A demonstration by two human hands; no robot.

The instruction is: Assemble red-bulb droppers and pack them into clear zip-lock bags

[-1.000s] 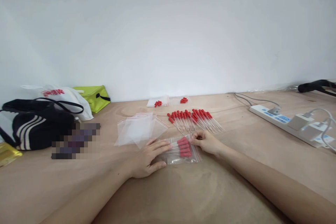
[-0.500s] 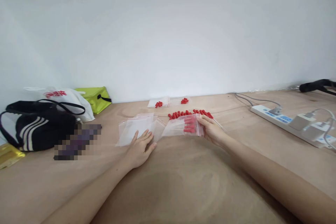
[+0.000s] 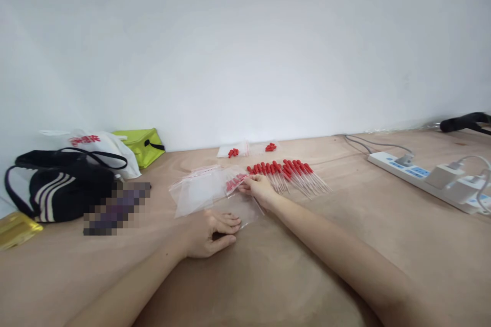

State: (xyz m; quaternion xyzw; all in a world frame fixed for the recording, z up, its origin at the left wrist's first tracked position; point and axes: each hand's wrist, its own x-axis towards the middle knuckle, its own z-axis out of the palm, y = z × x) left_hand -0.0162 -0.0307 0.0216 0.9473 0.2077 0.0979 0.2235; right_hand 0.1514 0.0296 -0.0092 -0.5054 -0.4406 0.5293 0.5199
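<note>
My right hand (image 3: 257, 187) pinches the edge of a clear zip bag (image 3: 230, 174) close to the red bulbs showing through it. My left hand (image 3: 222, 227) lies palm down on the table with its fingers stretched out. Its fingertips touch the edge of a sheet of clear plastic (image 3: 250, 210); I cannot tell whether this is part of the held bag. Beside my left hand, several flat zip bags (image 3: 197, 194) lie overlapping. Right of my right hand, several droppers with red bulbs and thin pale stems (image 3: 303, 173) lie in a row.
At the wall lie two bags with red bulbs (image 3: 233, 153) (image 3: 270, 147). On the left are a black striped bag (image 3: 65, 189), a white plastic bag (image 3: 111, 150), a lime-green bag (image 3: 141, 145) and a blurred dark object (image 3: 118, 209). A power strip (image 3: 406, 169) with plugs and cables is at right.
My right hand has moved left with the bag, turning it so the red bulbs lie near the flat bags. My left hand has slid right and nearer me, off the flat bags.
</note>
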